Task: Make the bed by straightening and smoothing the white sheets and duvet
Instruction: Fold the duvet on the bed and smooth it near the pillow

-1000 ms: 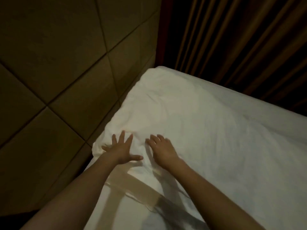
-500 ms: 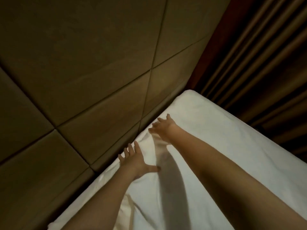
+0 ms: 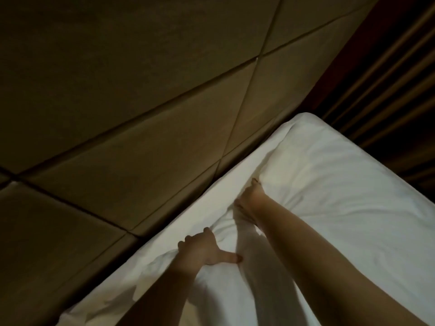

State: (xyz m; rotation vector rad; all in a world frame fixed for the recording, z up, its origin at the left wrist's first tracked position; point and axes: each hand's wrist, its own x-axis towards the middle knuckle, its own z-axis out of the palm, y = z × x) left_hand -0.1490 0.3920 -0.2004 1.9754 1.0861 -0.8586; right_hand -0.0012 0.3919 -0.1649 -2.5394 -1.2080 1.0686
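Note:
The white duvet [image 3: 334,198] covers the bed, and its top edge runs along the head end. A strip of white sheet [image 3: 207,198] shows between that edge and the headboard. My left hand [image 3: 202,249] grips the duvet's edge, with the fingers curled over the fold and the thumb lying flat on top. Farther up the same edge, my right hand [image 3: 249,203] holds the duvet with its fingers tucked out of sight in the fold. Creases spread from both hands.
A padded beige headboard [image 3: 141,114] with diagonal seams fills the left and top, tight against the bed. Dark pleated curtains [image 3: 400,95] hang beyond the bed's far corner [image 3: 303,118] at the right.
Both hands lay flat on the duvet before. They have now slid toward the head end and curled around its edge. The right hand has reached farther toward the far corner.

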